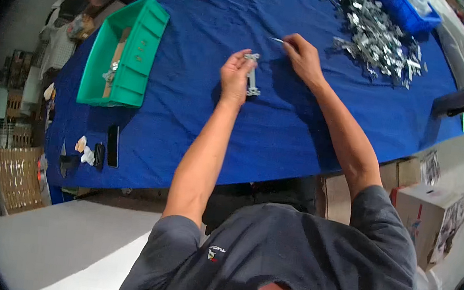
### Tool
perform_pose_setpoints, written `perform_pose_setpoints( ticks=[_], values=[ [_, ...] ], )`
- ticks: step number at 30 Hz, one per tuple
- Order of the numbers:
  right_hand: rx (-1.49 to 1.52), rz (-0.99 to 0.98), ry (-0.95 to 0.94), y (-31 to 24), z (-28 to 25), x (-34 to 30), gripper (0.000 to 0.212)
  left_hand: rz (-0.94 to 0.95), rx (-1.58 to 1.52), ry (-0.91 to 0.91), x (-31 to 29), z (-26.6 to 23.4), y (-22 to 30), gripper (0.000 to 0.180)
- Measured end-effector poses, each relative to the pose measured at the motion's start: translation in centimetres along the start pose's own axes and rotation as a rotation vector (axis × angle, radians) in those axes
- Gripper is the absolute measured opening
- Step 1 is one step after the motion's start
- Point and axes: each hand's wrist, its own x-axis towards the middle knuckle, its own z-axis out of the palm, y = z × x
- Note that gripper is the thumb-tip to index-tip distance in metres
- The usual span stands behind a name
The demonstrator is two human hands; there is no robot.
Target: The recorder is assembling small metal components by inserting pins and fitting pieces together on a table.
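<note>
Leftward, green plastic crate (144, 69) on blue-draped bench (180, 145). Left hand (232, 79): grip pinching grey metal bracket (252, 78) over the cloth. Right hand (305, 60): grip pinching slim silvery piece (276, 39), apart from bracket. Step looks like hand-working the bracket; closing that gap would want steady left hold, careful aim. Rightward, loose silver metal heap (378, 38).

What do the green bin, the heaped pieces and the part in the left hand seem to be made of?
Green bin: probably plastic, satin, with moulded ribs. Heaped pieces: likely metal, shiny, with silvery glints. Held part: greyish, fairly dull; perhaps metal, though plastic is possible.
</note>
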Motion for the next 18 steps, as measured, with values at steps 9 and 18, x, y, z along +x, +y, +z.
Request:
perform_pose_setpoints(
  ticks=[9,18],
  values=[
    [0.110,0.035,-0.015,2.3,0.4,-0.8,0.019,-0.053,0.028,-0.002,-0.6,0.9,0.1,0.035],
    [0.087,0.008,-0.040,2.4,0.7,-0.6,0.018,-0.044,0.041,0.041,-0.5,1.0,0.2,0.041]
  ],
)
